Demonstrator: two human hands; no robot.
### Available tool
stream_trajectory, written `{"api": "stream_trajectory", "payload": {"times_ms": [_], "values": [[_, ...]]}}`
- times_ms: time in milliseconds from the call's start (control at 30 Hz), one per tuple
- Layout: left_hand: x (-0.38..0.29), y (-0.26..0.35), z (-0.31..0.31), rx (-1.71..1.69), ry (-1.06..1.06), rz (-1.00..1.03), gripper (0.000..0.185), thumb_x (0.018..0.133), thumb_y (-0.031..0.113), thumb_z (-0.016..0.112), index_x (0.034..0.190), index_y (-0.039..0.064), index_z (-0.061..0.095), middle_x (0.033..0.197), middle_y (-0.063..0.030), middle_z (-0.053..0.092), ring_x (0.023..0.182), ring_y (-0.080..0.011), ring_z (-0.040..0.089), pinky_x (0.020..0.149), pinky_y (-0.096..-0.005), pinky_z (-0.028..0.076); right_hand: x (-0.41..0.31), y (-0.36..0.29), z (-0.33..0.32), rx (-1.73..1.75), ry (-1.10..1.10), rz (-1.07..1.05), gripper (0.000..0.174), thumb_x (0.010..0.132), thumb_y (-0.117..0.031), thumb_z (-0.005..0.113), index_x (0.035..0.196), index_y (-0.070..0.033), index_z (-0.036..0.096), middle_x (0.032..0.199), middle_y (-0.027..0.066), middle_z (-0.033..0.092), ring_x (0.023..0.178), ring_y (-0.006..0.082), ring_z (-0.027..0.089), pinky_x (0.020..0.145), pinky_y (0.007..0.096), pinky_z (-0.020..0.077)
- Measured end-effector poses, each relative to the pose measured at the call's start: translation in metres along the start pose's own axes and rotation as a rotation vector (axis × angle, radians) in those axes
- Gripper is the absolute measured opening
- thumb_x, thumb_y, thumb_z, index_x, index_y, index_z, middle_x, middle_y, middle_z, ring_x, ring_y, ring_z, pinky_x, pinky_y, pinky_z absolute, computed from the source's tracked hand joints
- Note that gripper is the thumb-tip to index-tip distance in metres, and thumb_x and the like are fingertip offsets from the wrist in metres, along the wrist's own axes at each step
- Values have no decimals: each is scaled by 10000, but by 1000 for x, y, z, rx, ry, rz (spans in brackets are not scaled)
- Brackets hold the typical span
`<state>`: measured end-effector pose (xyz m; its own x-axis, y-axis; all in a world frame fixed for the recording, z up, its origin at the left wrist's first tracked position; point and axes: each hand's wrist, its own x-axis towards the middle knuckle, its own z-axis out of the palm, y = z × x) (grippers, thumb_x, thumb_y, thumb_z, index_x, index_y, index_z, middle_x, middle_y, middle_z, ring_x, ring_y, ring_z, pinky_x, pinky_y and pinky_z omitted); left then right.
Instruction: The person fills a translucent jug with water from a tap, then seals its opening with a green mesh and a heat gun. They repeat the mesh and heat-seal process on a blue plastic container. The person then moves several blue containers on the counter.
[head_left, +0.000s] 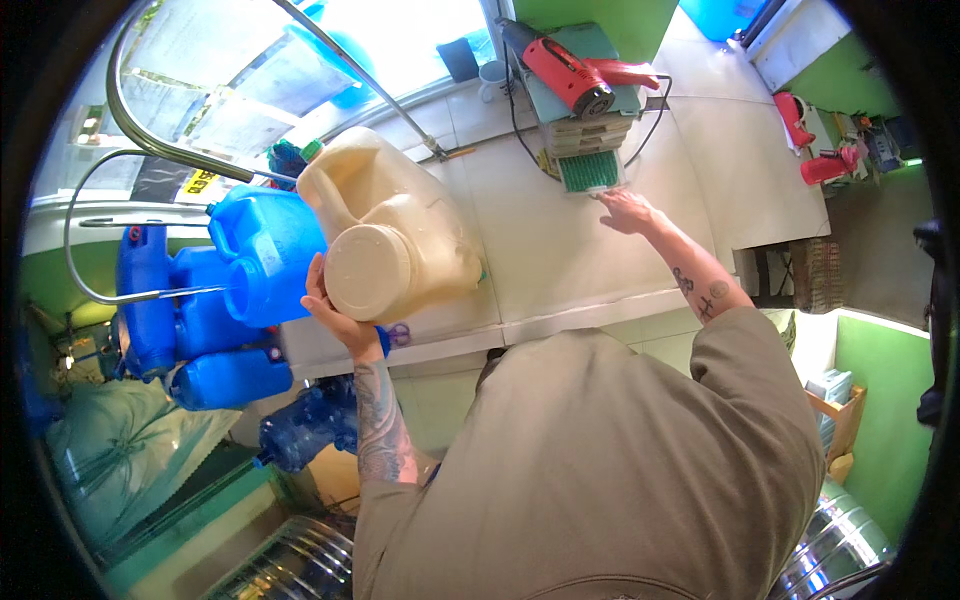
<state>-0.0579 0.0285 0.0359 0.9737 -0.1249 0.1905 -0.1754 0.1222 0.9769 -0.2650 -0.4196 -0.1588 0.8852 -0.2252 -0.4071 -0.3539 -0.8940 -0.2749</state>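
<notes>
My left hand is cupped around the wide round cap of a beige plastic jug, which lies tilted on the white counter. A green cap sits on the jug's upper spout. Farther right, my right hand has its fingertips at the front edge of a pulled-out small drawer holding bright green pieces, too small to identify. The drawer belongs to a stacked plastic drawer unit. On top of that unit lies a red and black heat gun with a dark cord.
Left of the jug stands a blue plastic jug, with several more blue containers beyond. A curved metal tube reaches its mouth. Purple-handled scissors lie near the counter's front edge. A white mug stands by the window.
</notes>
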Motion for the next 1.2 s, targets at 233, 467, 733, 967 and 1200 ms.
{"api": "stream_trajectory", "payload": {"times_ms": [233,467,733,967,1200], "values": [[1,-3,-4,5,50,-7,869,994,752,335,1411,12,520,1352,-133,601,1271,-267,581,1090,-439,477,-10,-12,-42,33,-289,99,569,905,-329,669,1385,-57,532,1328,204,616,1246,346,585,1030,462,493],[1,0,-1,24,61,-18,852,996,745,346,1373,7,543,1338,-125,610,1257,-263,589,1092,-437,471,19,4,-20,-9,119,-72,643,907,-316,666,1436,-13,460,1214,219,636,1161,364,618,940,477,539],[1,1,0,26,54,-5,846,994,746,349,1350,8,561,1324,-121,619,1246,-263,595,1076,-441,482,46,-3,-10,136,316,132,836,880,-233,673,1582,-59,253,1167,242,650,1079,412,648,909,501,547],[2,0,0,40,72,-2,849,993,744,350,1343,2,566,1326,-128,619,1243,-262,598,1077,-438,483,-13,8,-63,178,-46,-42,594,922,-329,684,1439,-85,525,1164,211,699,1129,373,657,925,467,546],[3,-4,-4,-26,19,3,809,1005,714,375,1345,4,563,1321,-124,621,1238,-258,598,1066,-420,491,-12,28,-48,225,551,118,194,937,-286,691,1089,-177,742,1427,104,569,1244,308,601,1015,425,516]]}}
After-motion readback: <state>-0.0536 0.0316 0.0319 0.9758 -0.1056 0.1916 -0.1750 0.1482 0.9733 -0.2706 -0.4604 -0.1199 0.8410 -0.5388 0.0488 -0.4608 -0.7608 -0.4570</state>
